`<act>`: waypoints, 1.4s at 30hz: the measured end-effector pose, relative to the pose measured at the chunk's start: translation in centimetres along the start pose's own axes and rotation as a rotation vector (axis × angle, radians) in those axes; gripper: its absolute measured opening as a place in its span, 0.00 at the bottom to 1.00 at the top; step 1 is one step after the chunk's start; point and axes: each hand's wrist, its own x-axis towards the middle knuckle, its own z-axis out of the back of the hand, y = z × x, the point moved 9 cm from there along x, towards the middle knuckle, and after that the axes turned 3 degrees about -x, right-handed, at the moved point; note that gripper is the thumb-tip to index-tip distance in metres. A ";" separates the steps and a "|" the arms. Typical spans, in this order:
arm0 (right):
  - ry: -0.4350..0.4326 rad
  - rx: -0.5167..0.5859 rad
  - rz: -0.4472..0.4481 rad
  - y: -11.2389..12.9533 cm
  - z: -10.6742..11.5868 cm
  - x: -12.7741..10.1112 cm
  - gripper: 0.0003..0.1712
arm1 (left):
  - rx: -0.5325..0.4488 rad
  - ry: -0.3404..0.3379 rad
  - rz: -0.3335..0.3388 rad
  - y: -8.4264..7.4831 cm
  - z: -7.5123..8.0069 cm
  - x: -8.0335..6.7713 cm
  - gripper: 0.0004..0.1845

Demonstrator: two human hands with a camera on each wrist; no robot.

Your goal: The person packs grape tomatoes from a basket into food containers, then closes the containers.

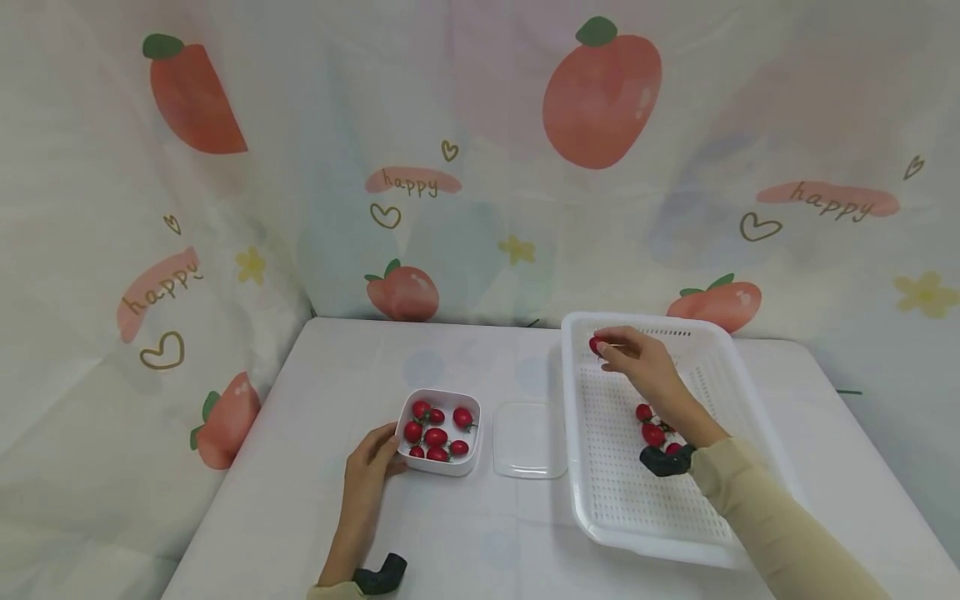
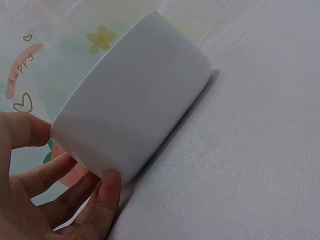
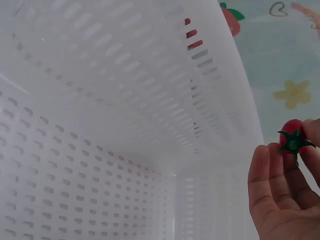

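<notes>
A small white square container with several red cherry tomatoes in it stands on the table. My left hand holds it at its left side. In the left wrist view, bent fingers press on the wall of the container, from the rim down to the bottom edge. My right hand is over the far left part of a white perforated basket. Its thumb and fingertips pinch a cherry tomato with a green star-shaped stem end, turned towards the right wrist camera.
More cherry tomatoes lie in the basket, partly hidden under my right forearm. Between container and basket, a clear flat lid lies on the white-covered table. A fruit-patterned cloth hangs behind the table's far edge.
</notes>
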 end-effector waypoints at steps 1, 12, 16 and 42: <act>-0.004 0.008 0.009 0.3 -0.1 0.0 0.26 | 0.000 0.000 0.001 0.0 0.0 0.0 0.21; 0.009 0.134 0.082 3.6 -2.2 0.5 0.24 | 0.008 -0.002 -0.006 -0.1 0.0 -0.1 0.20; 0.031 0.152 0.099 4.6 -3.3 1.0 0.23 | 0.002 -0.006 0.003 0.0 0.1 -0.1 0.20; 0.307 -0.019 0.154 8.8 -13.6 1.8 0.12 | 0.003 -0.006 0.021 -0.1 -0.1 -0.1 0.20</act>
